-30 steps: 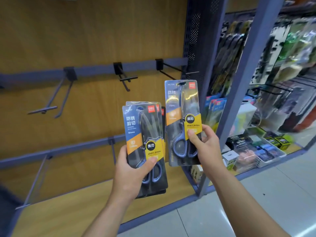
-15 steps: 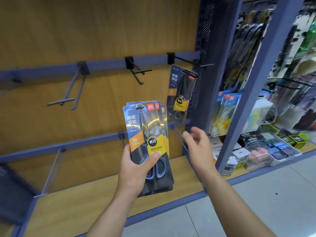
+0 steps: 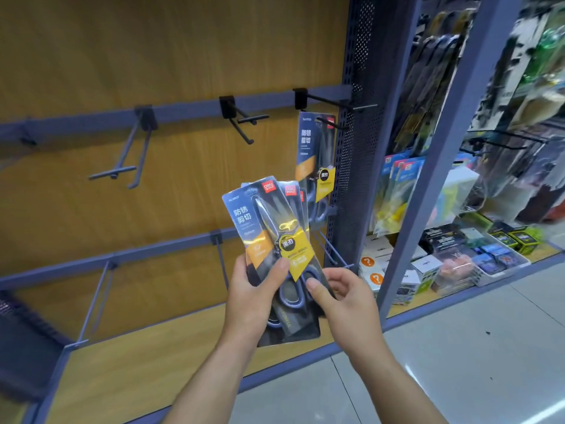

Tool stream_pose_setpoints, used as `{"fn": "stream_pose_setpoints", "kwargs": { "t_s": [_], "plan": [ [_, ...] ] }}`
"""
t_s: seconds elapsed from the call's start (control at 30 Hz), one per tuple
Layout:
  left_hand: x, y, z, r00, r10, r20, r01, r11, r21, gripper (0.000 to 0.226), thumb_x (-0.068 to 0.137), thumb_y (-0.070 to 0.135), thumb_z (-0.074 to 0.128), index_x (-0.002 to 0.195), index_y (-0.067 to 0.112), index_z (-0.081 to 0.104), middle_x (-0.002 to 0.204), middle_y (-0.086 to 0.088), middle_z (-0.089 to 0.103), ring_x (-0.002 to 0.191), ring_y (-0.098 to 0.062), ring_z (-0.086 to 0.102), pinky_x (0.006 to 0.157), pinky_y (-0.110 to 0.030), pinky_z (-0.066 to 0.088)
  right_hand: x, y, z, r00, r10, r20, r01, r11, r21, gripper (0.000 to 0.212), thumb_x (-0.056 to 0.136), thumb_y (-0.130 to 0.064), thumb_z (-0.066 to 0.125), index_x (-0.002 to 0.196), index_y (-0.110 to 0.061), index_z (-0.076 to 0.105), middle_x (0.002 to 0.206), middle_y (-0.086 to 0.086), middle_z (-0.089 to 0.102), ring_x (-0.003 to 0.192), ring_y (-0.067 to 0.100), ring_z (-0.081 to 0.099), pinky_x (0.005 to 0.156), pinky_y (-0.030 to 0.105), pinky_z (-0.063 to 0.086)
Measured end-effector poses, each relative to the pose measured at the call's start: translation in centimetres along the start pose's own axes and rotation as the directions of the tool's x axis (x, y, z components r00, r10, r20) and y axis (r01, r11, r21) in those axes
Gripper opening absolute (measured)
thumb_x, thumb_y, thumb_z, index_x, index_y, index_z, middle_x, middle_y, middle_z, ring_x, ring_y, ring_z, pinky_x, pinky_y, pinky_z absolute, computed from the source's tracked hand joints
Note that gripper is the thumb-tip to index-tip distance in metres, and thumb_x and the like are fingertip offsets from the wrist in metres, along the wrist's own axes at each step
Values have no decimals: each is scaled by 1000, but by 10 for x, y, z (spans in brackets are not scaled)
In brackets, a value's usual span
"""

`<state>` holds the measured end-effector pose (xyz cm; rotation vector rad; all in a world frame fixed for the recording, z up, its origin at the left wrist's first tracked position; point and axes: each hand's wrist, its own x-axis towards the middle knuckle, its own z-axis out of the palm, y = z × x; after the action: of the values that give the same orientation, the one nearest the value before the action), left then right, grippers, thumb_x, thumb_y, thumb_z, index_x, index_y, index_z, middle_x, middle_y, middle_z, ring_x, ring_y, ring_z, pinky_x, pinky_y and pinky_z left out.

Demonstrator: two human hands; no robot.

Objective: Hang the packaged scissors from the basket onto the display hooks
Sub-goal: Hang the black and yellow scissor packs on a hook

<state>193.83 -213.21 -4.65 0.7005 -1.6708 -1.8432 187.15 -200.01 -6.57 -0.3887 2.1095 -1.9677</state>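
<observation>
My left hand [image 3: 255,296] grips a fanned stack of packaged scissors [image 3: 269,240], dark blue cards with orange and yellow labels. My right hand [image 3: 342,293] pinches the lower right edge of the front pack, thumb on its face. One packaged scissors [image 3: 315,160] hangs on the right display hook [image 3: 333,102] on the upper rail. The middle hook [image 3: 244,117] and the left hook [image 3: 128,154] carry nothing. No basket is in view.
A wooden back panel with two grey rails and a wooden base shelf [image 3: 153,362] lie ahead. A perforated grey upright [image 3: 357,148] borders the bay on the right. Beyond it, a neighbouring shelf [image 3: 458,255] holds stationery packs and boxes. Tiled floor lies at lower right.
My right hand hung one pack on the right hook, let go, and came down to the stack in my left hand, where it now pinches the front pack.
</observation>
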Motion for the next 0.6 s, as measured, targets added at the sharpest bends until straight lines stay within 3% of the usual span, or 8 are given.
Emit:
{"fn": "stream_pose_setpoints", "kwargs": {
  "t_s": [0.13, 0.3, 0.43, 0.6],
  "plan": [
    [3, 3, -4, 1000, 22, 0, -22, 999, 40, 55, 71, 56, 79, 117, 29, 65, 108, 9, 78, 105, -16, 73, 100, -48, 55, 2, -4, -2, 995, 73, 62, -82, 984, 158, 11, 101, -20, 63, 104, -11, 58, 93, 9, 79, 92, 28, 76, 76, 47, 64],
    [10, 2, -11, 999, 34, -21, -32, 994, 100, 43, 79, 41, 86, 116, 38, 63, 112, 13, 76, 111, -17, 71, 104, -52, 52, 5, -6, -2, 995, 85, 57, -98, 955, 279, 9, 105, -19, 53, 109, -11, 54, 101, 4, 77, 97, 22, 76, 68, 35, 63],
    [13, 4, -16, 997, 66, -38, -61, 991, 117, 38, 86, 30, 81, 118, 37, 62, 108, 18, 76, 107, -8, 69, 106, -44, 51, 11, -7, -11, 997, -7, -74, 27, 961, 277, 4, 106, -15, 53, 106, -12, 55, 100, 8, 76, 101, 30, 74, 83, 51, 62],
    [16, 7, -17, 996, 80, -29, -76, 990, 117, 39, 85, 29, 82, 118, 38, 62, 112, 17, 75, 111, -11, 68, 106, -46, 51, 34, -24, -27, 984, -69, -161, 108, 964, 243, 3, 106, -19, 54, 104, -17, 54, 88, -4, 77, 91, 19, 76, 85, 59, 61]
  ]
}}
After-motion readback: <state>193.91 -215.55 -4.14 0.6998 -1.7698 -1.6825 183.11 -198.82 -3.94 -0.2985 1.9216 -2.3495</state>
